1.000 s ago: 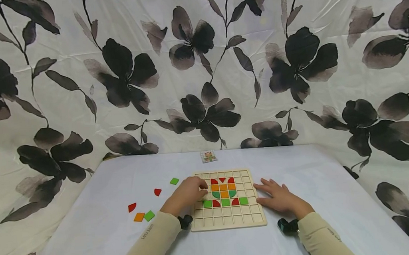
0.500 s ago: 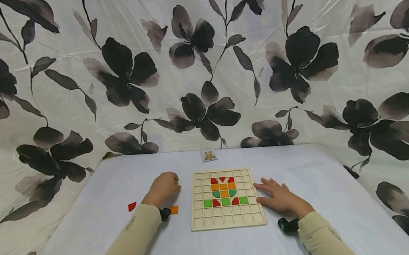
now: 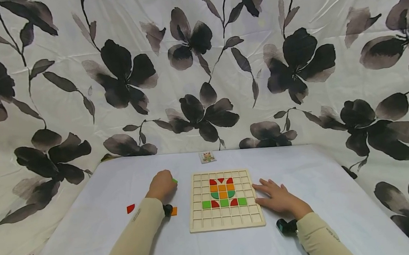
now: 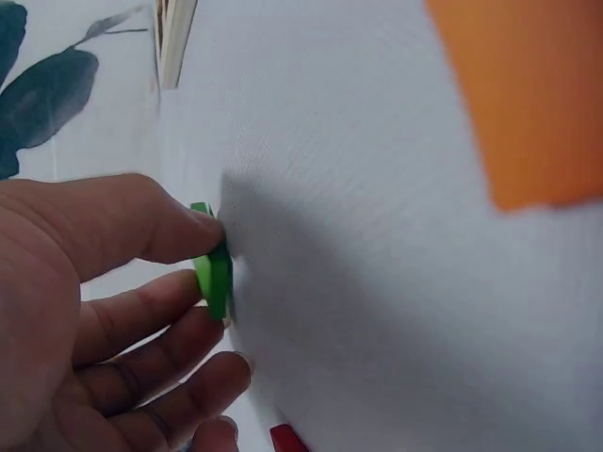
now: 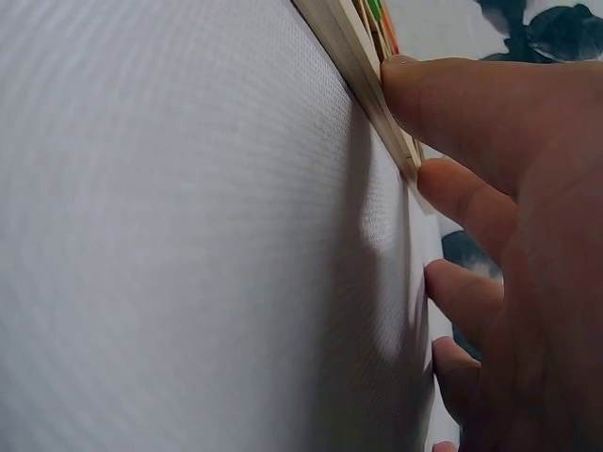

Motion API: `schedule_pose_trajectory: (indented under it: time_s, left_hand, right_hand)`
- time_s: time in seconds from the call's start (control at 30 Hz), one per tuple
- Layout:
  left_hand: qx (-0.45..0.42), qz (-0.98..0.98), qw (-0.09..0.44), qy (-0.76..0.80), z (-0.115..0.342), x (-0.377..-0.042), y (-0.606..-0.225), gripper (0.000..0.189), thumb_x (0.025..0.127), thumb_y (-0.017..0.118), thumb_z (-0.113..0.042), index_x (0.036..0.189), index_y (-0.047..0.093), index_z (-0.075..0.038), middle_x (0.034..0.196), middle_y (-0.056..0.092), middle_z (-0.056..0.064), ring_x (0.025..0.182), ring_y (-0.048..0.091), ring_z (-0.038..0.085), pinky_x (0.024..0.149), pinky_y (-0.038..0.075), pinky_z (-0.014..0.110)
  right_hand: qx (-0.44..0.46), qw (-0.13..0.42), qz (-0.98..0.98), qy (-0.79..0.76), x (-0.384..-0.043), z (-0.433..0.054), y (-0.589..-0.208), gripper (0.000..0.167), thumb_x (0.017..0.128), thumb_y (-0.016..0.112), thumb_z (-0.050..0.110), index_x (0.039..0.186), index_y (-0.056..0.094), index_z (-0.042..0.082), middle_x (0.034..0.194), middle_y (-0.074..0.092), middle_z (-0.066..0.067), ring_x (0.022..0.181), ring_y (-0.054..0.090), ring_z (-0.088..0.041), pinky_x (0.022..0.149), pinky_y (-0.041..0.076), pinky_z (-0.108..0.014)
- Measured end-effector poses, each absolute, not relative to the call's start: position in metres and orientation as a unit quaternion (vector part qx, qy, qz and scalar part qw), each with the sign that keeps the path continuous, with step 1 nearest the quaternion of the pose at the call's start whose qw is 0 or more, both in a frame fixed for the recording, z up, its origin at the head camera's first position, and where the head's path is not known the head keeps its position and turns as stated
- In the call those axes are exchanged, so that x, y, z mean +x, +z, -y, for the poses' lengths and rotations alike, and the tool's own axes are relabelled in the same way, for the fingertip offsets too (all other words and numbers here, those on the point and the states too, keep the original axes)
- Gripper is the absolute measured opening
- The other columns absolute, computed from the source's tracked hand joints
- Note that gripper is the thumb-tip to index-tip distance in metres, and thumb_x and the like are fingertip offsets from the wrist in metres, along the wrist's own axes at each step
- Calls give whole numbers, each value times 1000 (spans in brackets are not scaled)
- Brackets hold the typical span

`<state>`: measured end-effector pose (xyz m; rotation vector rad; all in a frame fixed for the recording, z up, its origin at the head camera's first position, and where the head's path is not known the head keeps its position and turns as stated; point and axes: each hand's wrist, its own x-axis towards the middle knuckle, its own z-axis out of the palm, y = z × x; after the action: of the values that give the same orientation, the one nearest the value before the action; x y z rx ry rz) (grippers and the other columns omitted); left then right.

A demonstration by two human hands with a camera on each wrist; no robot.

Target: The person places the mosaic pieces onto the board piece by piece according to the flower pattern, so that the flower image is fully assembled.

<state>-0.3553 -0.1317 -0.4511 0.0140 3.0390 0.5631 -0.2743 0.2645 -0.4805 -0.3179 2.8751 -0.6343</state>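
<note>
My left hand (image 3: 161, 185) is over the table left of the wooden grid board (image 3: 228, 222). In the left wrist view its thumb and fingers pinch a thin green tile (image 4: 215, 282), which stands on edge close to the white cloth. Red, orange and green pieces form a pattern in the middle of the board, with a row of green squares and red quarter shapes (image 3: 233, 202) below it. With its fingers spread, my right hand (image 3: 277, 197) touches the board's right edge; the right wrist view has the thumb (image 5: 415, 89) against the wooden side.
Left of the board lie an orange tile (image 3: 174, 211), partly behind the left wrist camera, and a red rounded piece (image 3: 130, 208). A small card with a printed pattern (image 3: 207, 157) lies near the table's far edge. A floral curtain (image 3: 199, 64) hangs behind.
My left hand has moved from the board's left side leftward to the green tile and now pinches it. The right hand stays at the board's edge.
</note>
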Motion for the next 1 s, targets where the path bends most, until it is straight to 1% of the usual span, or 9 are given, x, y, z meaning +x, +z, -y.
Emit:
schedule_pose_trajectory:
  time_s: [0.13, 0.23, 0.3, 0.47, 0.53, 0.7, 0.87, 1.0]
  left_hand:
    - [9, -981, 39, 188, 129, -353, -451, 18, 83, 65, -12, 95, 62, 0, 86, 61, 9, 74, 52, 21, 69, 46, 35]
    - [26, -979, 50, 197, 124, -349, -449, 24, 83, 68, -15, 102, 62, 0, 90, 62, 9, 78, 54, 21, 71, 47, 34]
    - [39, -976, 57, 206, 119, -345, -448, 29, 85, 69, -17, 107, 62, 0, 94, 63, 8, 80, 55, 20, 74, 49, 34]
    - [64, -968, 72, 231, 101, -330, -449, 34, 85, 71, -21, 113, 64, -3, 102, 64, 8, 86, 56, 20, 85, 51, 39]
    - [73, -965, 76, 241, 93, -323, -450, 33, 84, 72, -21, 112, 65, -5, 104, 65, 7, 88, 56, 20, 88, 51, 41]
    - [115, -954, 83, 263, 73, -307, -449, 25, 81, 73, -18, 103, 68, -9, 102, 63, 4, 90, 55, 19, 90, 50, 39]
    - [178, -947, 90, 252, 57, -292, -448, 21, 80, 72, -16, 101, 69, -11, 94, 62, 1, 85, 53, 17, 83, 50, 35]
    - [233, -941, 80, 232, 47, -279, -448, 23, 82, 73, -18, 103, 70, -9, 89, 62, -1, 80, 53, 13, 76, 48, 31]
  right_hand:
    - [-105, 94, -967, -212, -274, -264, -481, 61, 92, 56, 51, 145, 45, 23, 158, 30, -14, 147, 17, -43, 111, 6, -71]
    - [-105, 94, -967, -211, -274, -264, -479, 61, 92, 56, 50, 145, 45, 23, 158, 29, -14, 147, 17, -43, 111, 6, -71]
    - [-106, 92, -967, -213, -273, -264, -477, 60, 92, 56, 49, 145, 45, 23, 158, 29, -14, 147, 17, -44, 111, 6, -71]
    - [-107, 91, -966, -216, -273, -263, -476, 59, 93, 56, 48, 145, 45, 22, 158, 29, -14, 147, 16, -44, 111, 5, -71]
    - [-106, 92, -967, -215, -273, -263, -477, 60, 93, 56, 49, 145, 45, 23, 158, 29, -14, 147, 16, -44, 111, 6, -71]
    - [-104, 96, -968, -207, -273, -263, -477, 60, 93, 56, 50, 146, 45, 23, 158, 29, -15, 146, 16, -44, 111, 6, -71]
    - [-105, 94, -970, -198, -274, -262, -477, 61, 92, 56, 52, 145, 45, 24, 157, 29, -15, 146, 17, -45, 110, 7, -72]
    - [-105, 91, -972, -192, -275, -260, -478, 62, 91, 56, 55, 145, 46, 26, 157, 30, -16, 145, 18, -46, 109, 9, -73]
